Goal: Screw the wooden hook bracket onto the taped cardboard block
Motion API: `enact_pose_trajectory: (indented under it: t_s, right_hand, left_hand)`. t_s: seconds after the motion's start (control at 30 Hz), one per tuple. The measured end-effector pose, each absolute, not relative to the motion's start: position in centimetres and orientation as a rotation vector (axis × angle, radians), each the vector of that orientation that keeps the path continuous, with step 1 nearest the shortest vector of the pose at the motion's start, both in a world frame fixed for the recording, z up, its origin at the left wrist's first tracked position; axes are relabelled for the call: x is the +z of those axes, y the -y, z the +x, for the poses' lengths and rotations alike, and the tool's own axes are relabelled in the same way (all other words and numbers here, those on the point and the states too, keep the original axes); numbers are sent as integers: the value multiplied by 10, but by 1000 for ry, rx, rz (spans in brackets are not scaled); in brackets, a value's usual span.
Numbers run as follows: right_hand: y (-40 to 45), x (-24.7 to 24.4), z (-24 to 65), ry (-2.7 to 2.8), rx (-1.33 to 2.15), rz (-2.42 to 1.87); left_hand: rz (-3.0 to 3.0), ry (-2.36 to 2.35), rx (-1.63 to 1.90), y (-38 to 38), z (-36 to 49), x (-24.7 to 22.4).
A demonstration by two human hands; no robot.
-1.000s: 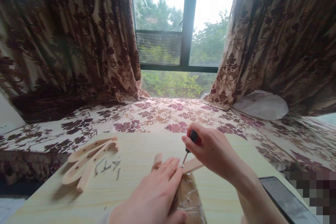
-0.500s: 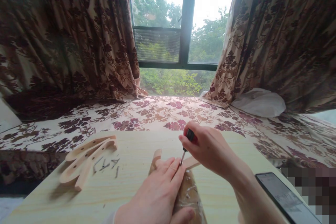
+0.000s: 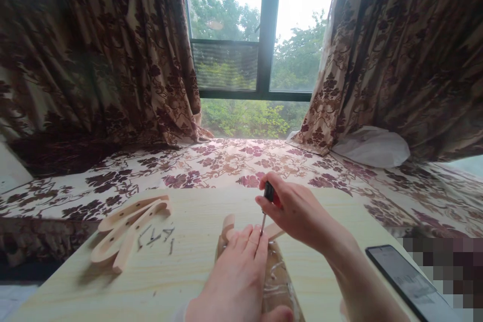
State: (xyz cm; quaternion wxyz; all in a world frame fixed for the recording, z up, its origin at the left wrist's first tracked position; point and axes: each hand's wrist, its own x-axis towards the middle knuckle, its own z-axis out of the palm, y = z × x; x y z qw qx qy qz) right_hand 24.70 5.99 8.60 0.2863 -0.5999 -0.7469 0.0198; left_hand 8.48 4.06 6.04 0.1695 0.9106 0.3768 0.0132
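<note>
My right hand is closed around the black handle of a screwdriver, its thin shaft pointing down and its tip beside the fingers of my left hand. My left hand lies with its fingers stretched over a light wooden piece, pressing it down. That piece's ends show at both sides of the fingers. Beneath is a brown block wrapped in clear plastic. Curved wooden pieces with dark holes lie at the left, and several screws are scattered beside them.
A phone lies at the right edge of the pale wooden table. Behind the table is a ledge with floral cloth, bearing a white plastic bag at the right. Curtains hang on both sides of the window.
The screwdriver stands slightly more upright in my right hand. My left hand and the wrapped block appear a little further right, and the loose wooden pieces and screws are also slightly shifted right in view.
</note>
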Motion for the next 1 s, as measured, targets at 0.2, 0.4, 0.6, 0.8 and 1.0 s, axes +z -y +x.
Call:
enact_pose_trajectory:
  t_s: [0.2, 0.4, 0.6, 0.8, 1.0]
  right_hand:
    - [-58, 85, 248, 2013, 77, -1564]
    - [-58, 84, 248, 1994, 79, -1573]
    - [-63, 81, 246, 1987, 20, -1608]
    - [-63, 83, 243, 1979, -53, -1663]
    - [-62, 84, 243, 2009, -67, -1645]
  left_hand:
    - [2593, -1027, 32, -44, 81, 52]
    - [2627, -996, -15, -43, 77, 61]
    - [2641, -937, 43, -47, 73, 58]
    - [2668, -944, -8, -54, 78, 46]
    - [2652, -959, -27, -52, 80, 50]
